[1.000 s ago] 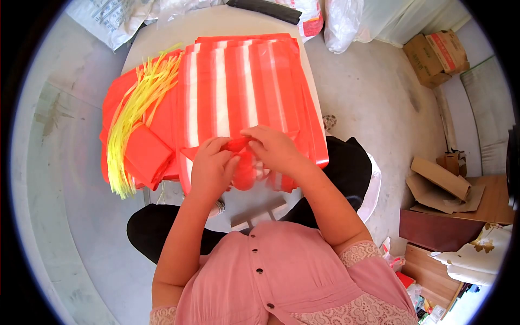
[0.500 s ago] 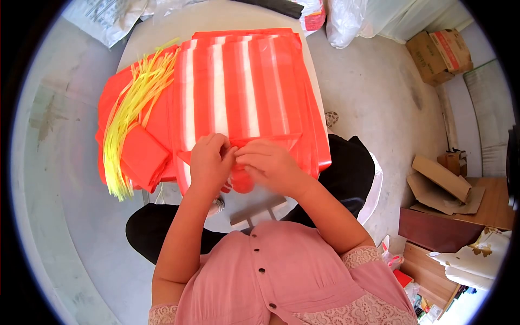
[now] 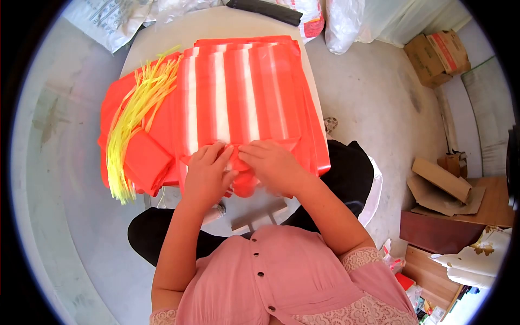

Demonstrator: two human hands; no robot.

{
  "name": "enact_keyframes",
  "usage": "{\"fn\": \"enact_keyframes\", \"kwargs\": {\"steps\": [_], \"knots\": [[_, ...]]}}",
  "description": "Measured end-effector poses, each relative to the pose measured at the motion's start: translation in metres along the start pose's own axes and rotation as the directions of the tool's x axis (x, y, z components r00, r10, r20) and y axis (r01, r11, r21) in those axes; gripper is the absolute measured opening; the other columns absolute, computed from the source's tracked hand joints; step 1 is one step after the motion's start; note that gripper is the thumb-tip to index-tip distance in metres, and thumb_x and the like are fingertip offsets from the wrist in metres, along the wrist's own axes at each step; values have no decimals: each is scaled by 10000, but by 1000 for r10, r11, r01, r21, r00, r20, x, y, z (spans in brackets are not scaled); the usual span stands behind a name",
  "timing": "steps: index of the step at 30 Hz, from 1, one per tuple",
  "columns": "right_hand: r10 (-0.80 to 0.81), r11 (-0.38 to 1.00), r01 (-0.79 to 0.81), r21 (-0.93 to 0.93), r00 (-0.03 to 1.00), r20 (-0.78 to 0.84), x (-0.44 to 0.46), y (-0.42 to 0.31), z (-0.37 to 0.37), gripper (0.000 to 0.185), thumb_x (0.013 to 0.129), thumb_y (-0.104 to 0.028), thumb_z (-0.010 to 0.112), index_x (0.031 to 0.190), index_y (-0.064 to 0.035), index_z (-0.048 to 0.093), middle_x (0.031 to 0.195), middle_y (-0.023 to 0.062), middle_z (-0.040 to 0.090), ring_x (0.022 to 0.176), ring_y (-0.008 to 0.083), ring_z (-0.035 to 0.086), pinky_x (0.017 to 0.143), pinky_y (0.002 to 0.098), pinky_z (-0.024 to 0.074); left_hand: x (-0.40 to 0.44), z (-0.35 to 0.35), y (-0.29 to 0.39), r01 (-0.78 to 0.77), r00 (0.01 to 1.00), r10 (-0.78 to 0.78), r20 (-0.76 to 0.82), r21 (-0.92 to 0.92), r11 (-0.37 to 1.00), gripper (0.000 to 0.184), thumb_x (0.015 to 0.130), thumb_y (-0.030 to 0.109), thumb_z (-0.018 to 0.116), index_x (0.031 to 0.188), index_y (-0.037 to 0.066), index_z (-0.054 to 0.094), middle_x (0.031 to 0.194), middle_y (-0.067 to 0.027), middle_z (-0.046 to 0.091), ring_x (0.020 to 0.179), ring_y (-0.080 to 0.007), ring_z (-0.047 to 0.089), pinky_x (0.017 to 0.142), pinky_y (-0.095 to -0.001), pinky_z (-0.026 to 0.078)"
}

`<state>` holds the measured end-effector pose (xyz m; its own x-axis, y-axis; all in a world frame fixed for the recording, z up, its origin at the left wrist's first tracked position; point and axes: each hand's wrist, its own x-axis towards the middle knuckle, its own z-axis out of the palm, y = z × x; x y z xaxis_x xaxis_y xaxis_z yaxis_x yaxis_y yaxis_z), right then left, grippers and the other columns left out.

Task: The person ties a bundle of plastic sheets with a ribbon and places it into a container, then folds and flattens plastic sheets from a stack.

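A stack of red-and-white striped plastic bags lies flat on a table, its near edge toward my body. My left hand is closed on the gathered near edge of the top bag, thumb and fingers bent around it. Close beside it, my right hand grips the same edge with curled fingers, its thumb mostly hidden. Between and below the hands, a bunched red part of the bag hangs over the table edge. Left of the stack, a bundle of yellow strips lies across folded red plastic.
The pale table carries a black roll at its far end. White and clear plastic sacks stand behind it. Cardboard boxes rest on the floor at right, with open cardboard on a wooden cabinet.
Both hands stay at the bag's near edge. My right fingers have shifted from near the left fingertips to lie flatter on the edge. The view has tilted slightly.
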<state>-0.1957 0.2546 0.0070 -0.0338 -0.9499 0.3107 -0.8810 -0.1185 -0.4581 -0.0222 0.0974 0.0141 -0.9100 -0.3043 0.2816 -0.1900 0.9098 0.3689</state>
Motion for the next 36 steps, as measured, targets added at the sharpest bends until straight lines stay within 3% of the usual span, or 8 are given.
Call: {"fn": "enact_keyframes", "kwargs": {"steps": [2, 5, 11, 15, 20, 24, 32, 36], "knots": [[6, 1000, -4, -27, 998, 58, 1, 0, -3, 638, 685, -33, 836, 1291, -27, 634, 1411, 129, 634, 1317, 314, 578, 1104, 434, 480, 0, -5, 0, -11, 1000, 11, 21, -5, 1000, 503, 796, 103, 749, 1293, 41, 696, 1309, -124, 653, 1206, -325, 599, 1027, -471, 489], [24, 996, -20, -83, 998, 51, 2, 0, -1, 578, 728, -52, 804, 1284, -27, 649, 1394, 125, 652, 1277, 310, 610, 1061, 430, 507, 3, -6, -3, -36, 999, 36, 31, 15, 999, 504, 779, 82, 740, 1279, 32, 698, 1290, -121, 660, 1208, -324, 602, 1021, -457, 492], [147, 989, -147, -14, 989, 24, 9, 7, 2, 400, 888, -80, 647, 1285, -39, 670, 1226, 129, 716, 1125, 315, 686, 932, 423, 568, 2, -5, -18, -42, 997, 46, -55, 72, 997, 429, 755, -28, 691, 1181, 17, 718, 1177, -125, 701, 1147, -345, 639, 989, -443, 526], [311, 945, -323, 54, 937, 160, 9, -3, -13, 359, 953, -86, 592, 1303, -68, 669, 1167, 141, 721, 1072, 323, 701, 897, 411, 576, -12, -15, -33, -35, 990, 51, -135, 120, 992, 354, 792, -16, 653, 1136, 20, 728, 1108, -133, 728, 1076, -357, 666, 941, -468, 541], [387, 875, -477, 78, 789, 478, 21, -16, -53, 256, 992, -166, 559, 1171, -54, 705, 1097, 167, 720, 994, 338, 707, 831, 456, 562, -42, -29, -34, 267, 958, -283, -52, -214, 940, 156, 902, 80, 707, 1033, -3, 723, 966, -133, 736, 922, -337, 695, 835, -429, 550], [352, 895, -433, 105, 832, 428, 27, 15, -50, 284, 1004, -237, 551, 1141, -44, 709, 1068, 134, 728, 1025, 329, 690, 879, 473, 543, -45, -32, -44, 536, 828, -551, 102, -429, 727, 227, 974, 198, 731, 962, -25, 694, 815, -134, 681, 754, -245, 656, 716, -374, 517], [531, 718, -677, 163, 684, 500, 59, 49, -39, 337, 960, -279, 663, 1195, -43, 708, 1085, 148, 739, 1003, 288, 703, 864, 437, 553, -26, -19, -57, 620, 762, -639, 104, -403, 674, 291, 974, 261, 724, 925, -23, 682, 729, -129, 625, 681, -213, 602, 664, -367, 484], [606, 712, -657, 249, 753, 256, 29, 52, -37, 326, 952, -250, 692, 1205, -43, 691, 1029, 117, 726, 946, 256, 700, 841, 399, 557, -25, -11, -59, 650, 726, -683, 73, -395, 649, 298, 962, 264, 737, 912, -24, 679, 729, -118, 628, 677, -203, 601, 665, -358, 486]]}}
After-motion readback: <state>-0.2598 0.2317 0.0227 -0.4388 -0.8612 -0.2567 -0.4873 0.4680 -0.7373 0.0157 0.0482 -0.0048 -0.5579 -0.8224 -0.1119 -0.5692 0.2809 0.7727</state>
